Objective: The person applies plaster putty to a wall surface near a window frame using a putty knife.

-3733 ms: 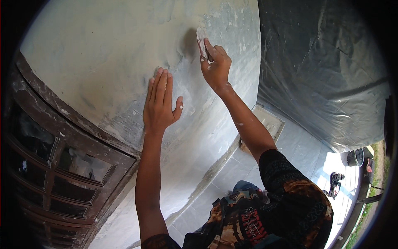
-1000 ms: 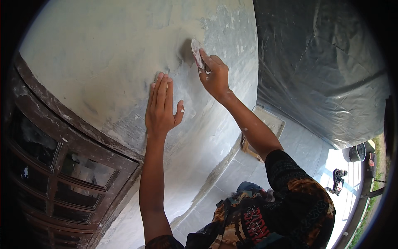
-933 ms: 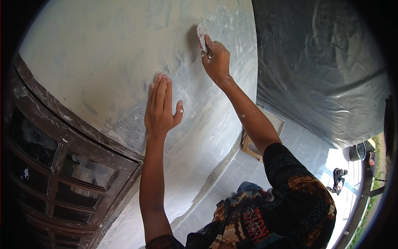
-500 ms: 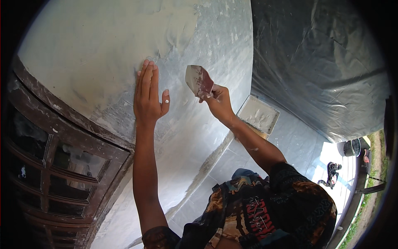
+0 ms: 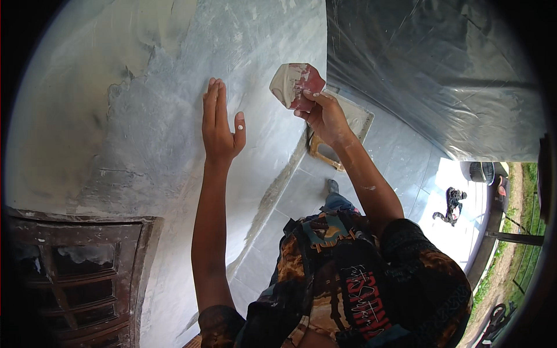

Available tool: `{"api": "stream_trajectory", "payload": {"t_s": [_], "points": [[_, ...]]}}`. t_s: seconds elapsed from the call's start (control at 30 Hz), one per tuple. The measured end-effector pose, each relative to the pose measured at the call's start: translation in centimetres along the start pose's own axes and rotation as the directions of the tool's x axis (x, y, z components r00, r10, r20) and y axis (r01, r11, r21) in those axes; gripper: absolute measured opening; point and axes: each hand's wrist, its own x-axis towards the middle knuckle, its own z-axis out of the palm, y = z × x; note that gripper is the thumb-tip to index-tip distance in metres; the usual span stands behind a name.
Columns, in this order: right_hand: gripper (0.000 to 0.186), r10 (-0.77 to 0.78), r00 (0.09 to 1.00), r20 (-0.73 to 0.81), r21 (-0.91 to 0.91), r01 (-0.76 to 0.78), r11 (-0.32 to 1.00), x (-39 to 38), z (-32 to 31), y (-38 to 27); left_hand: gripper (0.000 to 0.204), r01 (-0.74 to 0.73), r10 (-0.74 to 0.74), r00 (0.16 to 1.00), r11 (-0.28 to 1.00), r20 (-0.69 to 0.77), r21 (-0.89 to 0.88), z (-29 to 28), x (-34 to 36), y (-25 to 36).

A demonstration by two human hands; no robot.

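Note:
My left hand [image 5: 219, 133] lies on or close to the grey-white wall [image 5: 156, 110], its fingers stretched upward and the thumb apart; nothing is in it. A white spot marks its thumb. To the right, my right hand [image 5: 326, 119] grips a flat red putty spreader [image 5: 306, 83] by its lower right edge. Pale putty coats the left part of that spreader, which is held up in front of the wall, apart from the left hand. Creamy filler [image 5: 64, 110] covers the wall's left side with a ragged edge.
Behind my right forearm, a pale tray [image 5: 366, 123] rests on a yellowish stool [image 5: 322, 152]. Grey plastic sheeting [image 5: 429, 75] hangs at the right. A brown paned door [image 5: 132, 243] stands lower left. On the floor farther right are a dark bucket [image 5: 481, 172] and a black cloth [image 5: 449, 206].
The view has shifted, bringing the door lower in the picture. My right hand has lifted the spreader up and to the right, turning its putty-coated face more into view. The left hand stays outstretched.

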Motion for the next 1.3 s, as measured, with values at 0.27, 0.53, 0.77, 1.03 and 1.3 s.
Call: {"api": "stream_trajectory", "payload": {"t_s": [0.27,0.53,0.77,1.03,1.3], "points": [[0.013,-0.022,0.963,-0.267,-0.097,-0.004,0.995,5.6,-14.0,-0.2,0.054,0.193,-0.151,0.953,0.971,0.262,-0.142,13.6,0.1,0.9],[0.016,-0.021,0.805,-0.593,-0.311,-0.205,0.928,9.8,-32.3,5.3,0.052,0.387,-0.217,0.789,0.902,0.575,-0.191,28.5,-4.1,2.7],[0.019,-0.302,0.803,-0.514,-0.858,-0.474,0.199,11.7,-41.8,13.2,0.050,0.581,-0.267,0.546,0.803,0.794,-0.130,36.2,-12.0,3.7],[0.035,-0.057,0.968,-0.246,-0.876,-0.247,-0.414,12.9,-44.3,23.9,0.051,0.704,-0.338,0.344,0.710,0.876,-0.003,38.0,-18.2,5.0],[0.039,-0.053,0.989,-0.135,-0.875,-0.144,-0.462,10.2,-43.6,26.9,0.050,0.754,-0.354,0.338,0.657,0.872,-0.025,35.5,-20.5,5.4]]}}
